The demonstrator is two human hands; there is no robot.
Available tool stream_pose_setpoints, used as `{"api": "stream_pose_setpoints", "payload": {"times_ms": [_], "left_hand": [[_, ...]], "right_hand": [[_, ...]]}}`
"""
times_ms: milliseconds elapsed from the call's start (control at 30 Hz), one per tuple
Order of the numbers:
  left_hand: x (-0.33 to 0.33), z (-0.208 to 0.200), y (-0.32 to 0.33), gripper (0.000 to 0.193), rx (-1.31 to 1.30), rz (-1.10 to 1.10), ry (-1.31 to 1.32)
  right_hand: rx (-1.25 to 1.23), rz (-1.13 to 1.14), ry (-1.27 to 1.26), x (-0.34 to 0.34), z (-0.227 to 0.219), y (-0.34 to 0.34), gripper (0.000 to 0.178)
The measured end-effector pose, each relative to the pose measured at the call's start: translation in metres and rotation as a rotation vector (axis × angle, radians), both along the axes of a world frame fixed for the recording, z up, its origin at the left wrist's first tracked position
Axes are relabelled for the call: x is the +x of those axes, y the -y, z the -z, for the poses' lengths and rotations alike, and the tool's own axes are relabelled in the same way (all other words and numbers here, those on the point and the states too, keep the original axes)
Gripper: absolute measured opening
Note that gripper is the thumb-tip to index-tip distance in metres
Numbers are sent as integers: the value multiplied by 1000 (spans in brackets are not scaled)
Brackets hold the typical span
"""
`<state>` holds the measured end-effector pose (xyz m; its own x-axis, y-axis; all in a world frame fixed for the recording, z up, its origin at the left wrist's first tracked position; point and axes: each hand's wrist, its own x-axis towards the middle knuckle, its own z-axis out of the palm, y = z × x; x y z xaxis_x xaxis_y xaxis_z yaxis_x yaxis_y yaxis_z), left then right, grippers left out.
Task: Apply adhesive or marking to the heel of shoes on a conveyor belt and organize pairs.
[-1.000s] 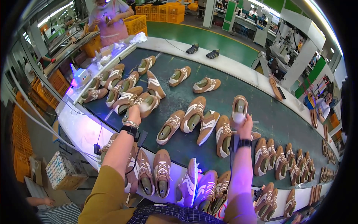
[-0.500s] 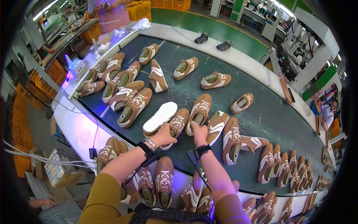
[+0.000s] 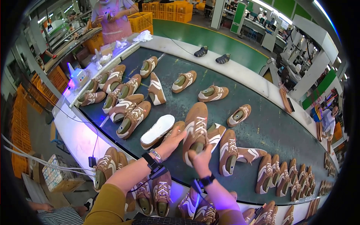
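Note:
A brown sneaker (image 3: 196,125) with white laces and side stripes is tilted toe up, lifted off the dark green belt (image 3: 176,102). At its heel my right hand (image 3: 201,159) is closed, thumb by the opening. My left hand (image 3: 173,143) has its fingers stretched out along the shoe's left side; whether they touch it I cannot tell. Behind that hand lies another brown sneaker (image 3: 174,129), partly hidden. Left of it a shoe lies with its white sole (image 3: 159,127) up. Just right of the lifted shoe, a sneaker on its side (image 3: 216,135) is partly covered.
Several brown sneakers (image 3: 133,120) cluster at the far left, and a row of them (image 3: 283,180) stands at the right. More shoes (image 3: 162,191) line the near ledge. Two dark shoes (image 3: 222,59) sit on the far white rim. Cables (image 3: 48,164) hang at the left.
The brown sneaker has been raised from the belt by my right hand, toe up. My left hand has let go of the neighbouring sneaker and moved right beside the lifted one.

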<state>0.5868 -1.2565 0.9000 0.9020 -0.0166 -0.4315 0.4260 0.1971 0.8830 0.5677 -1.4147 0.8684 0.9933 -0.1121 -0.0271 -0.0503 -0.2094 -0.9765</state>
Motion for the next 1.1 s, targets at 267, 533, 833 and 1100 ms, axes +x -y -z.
{"api": "stream_pose_setpoints", "payload": {"times_ms": [267, 533, 833, 1100], "left_hand": [[-37, -25, 48, 48, -400, -10, 138], [-45, -26, 38, 53, -289, 91, 223], [-11, 51, -26, 45, 1106, -22, 248], [-30, 54, -68, 80, 666, 313, -327]], "right_hand": [[-46, -64, 191, -72, -32, 27, 78], [35, -19, 58, -76, -55, 21, 77], [414, -58, -107, 89, -30, -11, 29], [-286, 75, 112, -2, 13, 29, 39]]}}
